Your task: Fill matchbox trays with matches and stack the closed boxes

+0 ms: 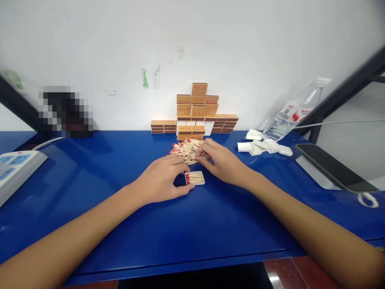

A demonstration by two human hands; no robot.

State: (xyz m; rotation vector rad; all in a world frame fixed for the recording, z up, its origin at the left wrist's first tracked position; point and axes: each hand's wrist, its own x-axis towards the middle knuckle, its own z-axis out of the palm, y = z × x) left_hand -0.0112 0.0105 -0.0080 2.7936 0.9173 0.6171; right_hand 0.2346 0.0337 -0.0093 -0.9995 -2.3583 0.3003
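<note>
A small white matchbox tray (195,178), part filled with red-tipped matches, sits on the blue table (192,224). My left hand (162,180) grasps it between thumb and fingers. Just beyond that grip lies a loose match pile (185,149). My right hand (222,162) bunches its fingertips at the pile's edge, and they hide whether any stick is pinched, so I cannot tell. Behind the pile stand stacked matchboxes (197,110). Far left of my grip, a power strip (15,166) is cut off by the frame.

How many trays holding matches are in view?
1: the tray lies on the blue table between the left hand and right hand; the hands may hide others.
</note>
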